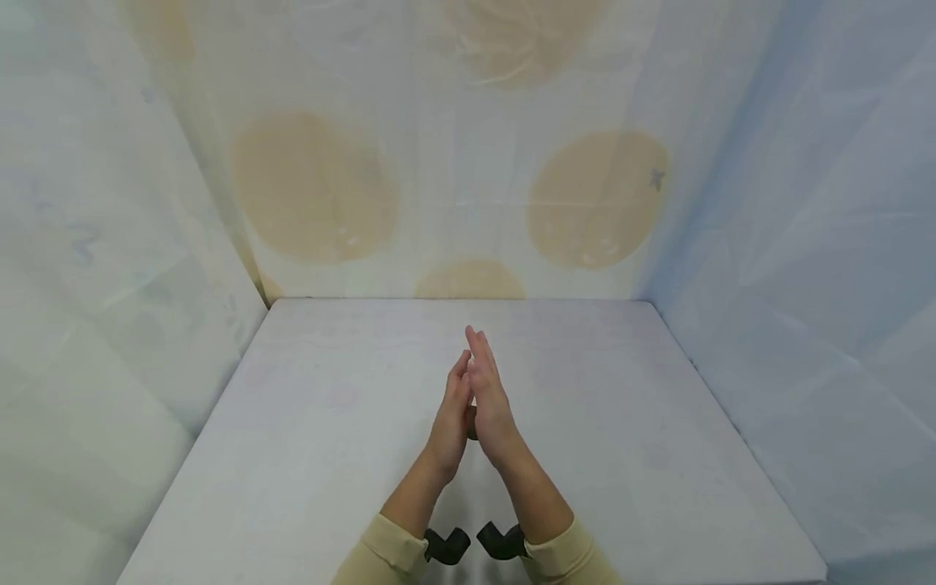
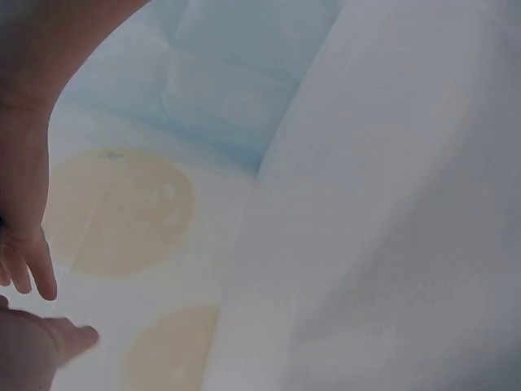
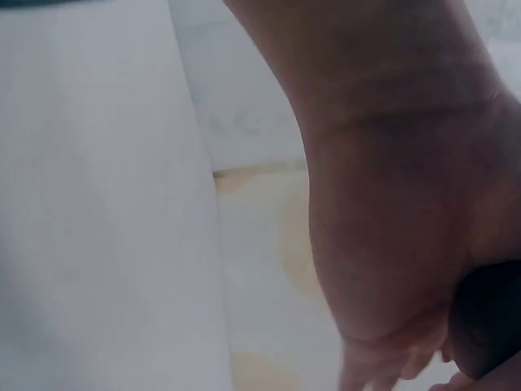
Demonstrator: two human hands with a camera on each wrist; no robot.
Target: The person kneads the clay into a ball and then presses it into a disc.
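In the head view my left hand (image 1: 450,416) and right hand (image 1: 488,394) are pressed palm to palm above the middle of the white table (image 1: 607,422), fingers straight and pointing away from me. A small dark object (image 1: 471,425) shows in the gap between the heels of the two palms; its shape is mostly hidden. The right wrist view shows my right hand (image 3: 391,212) close up, with the dark object (image 3: 488,326) against the palm at the lower right. In the left wrist view my left hand (image 2: 24,212) lies along the left edge.
Pale sheet walls with faded orange circles (image 1: 314,187) close in the table at the back and on both sides. Black wrist mounts (image 1: 448,544) sit at the cuffs of my beige sleeves (image 1: 563,561), near the table's front edge.
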